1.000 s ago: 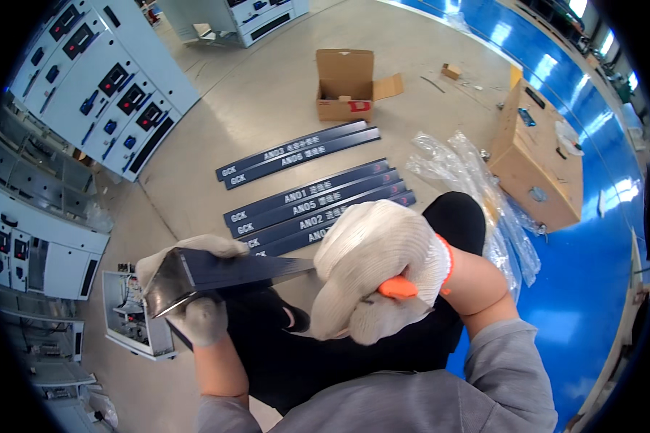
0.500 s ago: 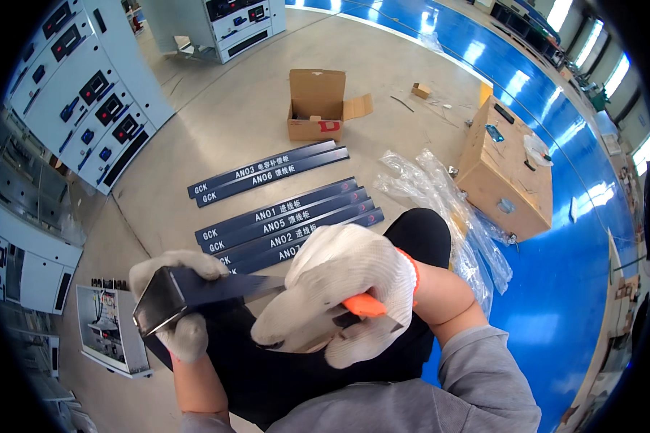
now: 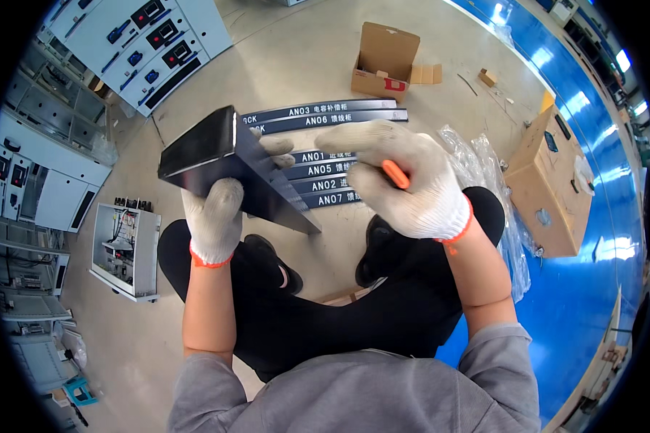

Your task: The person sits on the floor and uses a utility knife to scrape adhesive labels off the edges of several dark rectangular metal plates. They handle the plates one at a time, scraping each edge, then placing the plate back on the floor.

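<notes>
My left hand [image 3: 218, 209], in a white work glove with an orange cuff, grips a long dark trim strip [image 3: 198, 155]. Its squared end faces up to the left, and the length slants down to the right above the floor. My gloved right hand [image 3: 415, 184] is apart from the strip, fingers curled around a tool of which only the orange handle [image 3: 396, 175] shows; its working end is hidden. Beneath both hands, several dark blue nameplate strips [image 3: 339, 185] with white lettering lie side by side, partly covered. Two similar strips [image 3: 372, 106] lie just beyond them.
An open cardboard box [image 3: 379, 85] stands beyond the strips. Clear plastic wrap [image 3: 509, 216] lies at the right beside a large wooden-looking box [image 3: 549, 187] with small items on top. An opened electrical unit [image 3: 126, 249] sits at the left, near grey switchgear cabinets [image 3: 141, 54].
My left hand has raised and tilted the dark strip. My right hand has moved away from it, up and to the right, still holding the orange-handled tool. The view has shifted.
</notes>
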`<state>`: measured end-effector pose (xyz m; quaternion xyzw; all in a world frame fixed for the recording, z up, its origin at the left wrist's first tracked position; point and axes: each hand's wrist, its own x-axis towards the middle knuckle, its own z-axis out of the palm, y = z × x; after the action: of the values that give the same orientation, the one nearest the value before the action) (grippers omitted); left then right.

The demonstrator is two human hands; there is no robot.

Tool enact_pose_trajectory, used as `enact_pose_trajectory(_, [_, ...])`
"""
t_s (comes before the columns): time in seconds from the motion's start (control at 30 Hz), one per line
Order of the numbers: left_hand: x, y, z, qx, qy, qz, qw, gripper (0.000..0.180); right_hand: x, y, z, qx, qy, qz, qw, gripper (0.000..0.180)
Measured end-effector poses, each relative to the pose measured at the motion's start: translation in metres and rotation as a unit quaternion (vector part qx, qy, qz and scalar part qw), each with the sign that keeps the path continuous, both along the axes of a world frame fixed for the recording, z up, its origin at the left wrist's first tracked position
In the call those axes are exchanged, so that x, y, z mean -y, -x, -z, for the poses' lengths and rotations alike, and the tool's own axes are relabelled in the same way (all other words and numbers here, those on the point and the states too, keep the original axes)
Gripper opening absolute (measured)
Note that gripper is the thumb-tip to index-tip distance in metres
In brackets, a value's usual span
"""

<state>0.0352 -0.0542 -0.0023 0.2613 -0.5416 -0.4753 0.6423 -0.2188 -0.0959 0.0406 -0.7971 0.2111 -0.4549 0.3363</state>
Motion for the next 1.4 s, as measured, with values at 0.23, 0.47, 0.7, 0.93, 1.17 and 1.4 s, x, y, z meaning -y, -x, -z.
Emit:
enact_pose_trajectory(0.23, [-0.002, 0.015, -0.002, 0.041, -0.039, -0.109, 0.992, 0.054, -0.007, -0.025, 0.020, -0.045, 0.067, -0.013, 0.997, 0.010])
enact_pose_trajectory(0.47, [0.002, 0.007, -0.010, 0.050, -0.033, -0.068, 0.996, 0.052, 0.001, -0.030, 0.023, 0.007, 0.027, 0.044, 0.999, 0.009])
enact_pose_trajectory(0.7, [-0.014, 0.023, -0.004, 0.125, -0.065, -0.040, 0.989, 0.046, -0.002, -0.018, 0.003, 0.071, 0.063, 0.047, 0.994, 0.044])
enact_pose_trajectory(0.93, [-0.017, 0.030, -0.012, 0.273, 0.005, -0.015, 0.962, 0.043, -0.004, -0.013, -0.024, 0.089, 0.097, 0.031, 0.991, 0.026])
enact_pose_trajectory(1.17, [-0.025, 0.047, -0.014, 0.358, 0.067, -0.121, 0.923, 0.073, -0.018, -0.007, -0.039, 0.045, 0.056, 0.136, 0.988, 0.012])
enact_pose_trajectory(1.4, [-0.029, 0.042, -0.016, 0.365, 0.063, -0.129, 0.920, 0.073, -0.005, -0.010, -0.038, 0.080, -0.069, 0.119, 0.987, 0.015])
